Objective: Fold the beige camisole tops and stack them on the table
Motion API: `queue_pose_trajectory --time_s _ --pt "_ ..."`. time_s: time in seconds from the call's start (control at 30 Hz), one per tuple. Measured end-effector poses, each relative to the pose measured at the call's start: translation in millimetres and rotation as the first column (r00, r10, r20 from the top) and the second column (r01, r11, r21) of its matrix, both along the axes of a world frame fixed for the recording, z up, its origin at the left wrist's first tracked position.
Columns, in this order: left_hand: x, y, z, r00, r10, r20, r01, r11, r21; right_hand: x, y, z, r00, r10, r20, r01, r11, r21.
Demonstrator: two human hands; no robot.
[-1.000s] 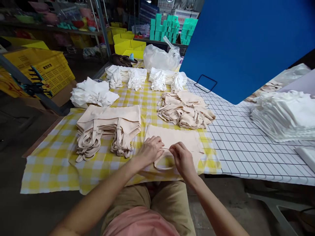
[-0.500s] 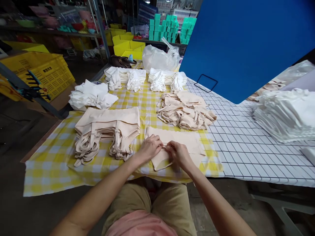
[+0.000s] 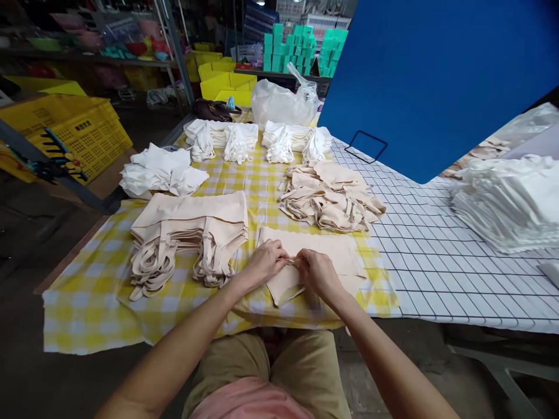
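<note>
A beige strappy top [image 3: 332, 247] lies spread on the yellow checked tablecloth [image 3: 100, 302], close to the near edge. My left hand [image 3: 271, 257] has its fingers closed in a pinch on the top's middle edge. Right beside it, my right hand [image 3: 313, 267] pinches the same edge, the two sets of fingertips nearly meeting. What exactly lies between the fingertips is too small to make out. To the left is a neat stack of beige tops [image 3: 196, 212], straps hanging towards me. Beyond my right hand sits a loose heap of beige tops [image 3: 332, 198].
Two stacks of white tops [image 3: 238, 131], a loose white pile [image 3: 163, 169] and a plastic bag [image 3: 283, 102] stand farther back. A large blue board [image 3: 419, 87] rises at right, near more white garments [image 3: 510, 198]. Yellow crates [image 3: 78, 134] stand left of the table.
Both hands stay at the top's middle edge with almost no movement. The view has shifted very slightly; the piles are as before.
</note>
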State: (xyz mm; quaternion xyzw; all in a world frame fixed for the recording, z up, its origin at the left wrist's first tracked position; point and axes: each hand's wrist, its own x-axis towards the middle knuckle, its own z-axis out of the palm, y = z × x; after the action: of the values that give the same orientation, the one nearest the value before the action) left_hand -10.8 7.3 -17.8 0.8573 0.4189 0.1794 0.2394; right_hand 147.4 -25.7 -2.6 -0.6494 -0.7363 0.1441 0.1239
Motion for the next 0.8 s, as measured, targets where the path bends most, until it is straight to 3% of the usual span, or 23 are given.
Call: queue_pose_trajectory --time_s 0.23,0.57,0.8 --pt "0 2 -0.8 1.000 -0.017 0.020 0.017 1.000 -0.018 -4 1 -1.2 0.996 0.050 0.075 -0.052 0.998 0.021" --pt "-2 2 -0.9 0.998 -0.002 0.069 0.007 0.998 -0.064 -7 3 -0.6 0.996 0.078 0.032 -0.078 0.997 0.009" --pt "1 3 -3.3 0.996 0.017 0.085 -0.011 0.997 -0.071 -11 1 -6.2 0.993 0.104 -0.047 -0.099 0.990 0.097"
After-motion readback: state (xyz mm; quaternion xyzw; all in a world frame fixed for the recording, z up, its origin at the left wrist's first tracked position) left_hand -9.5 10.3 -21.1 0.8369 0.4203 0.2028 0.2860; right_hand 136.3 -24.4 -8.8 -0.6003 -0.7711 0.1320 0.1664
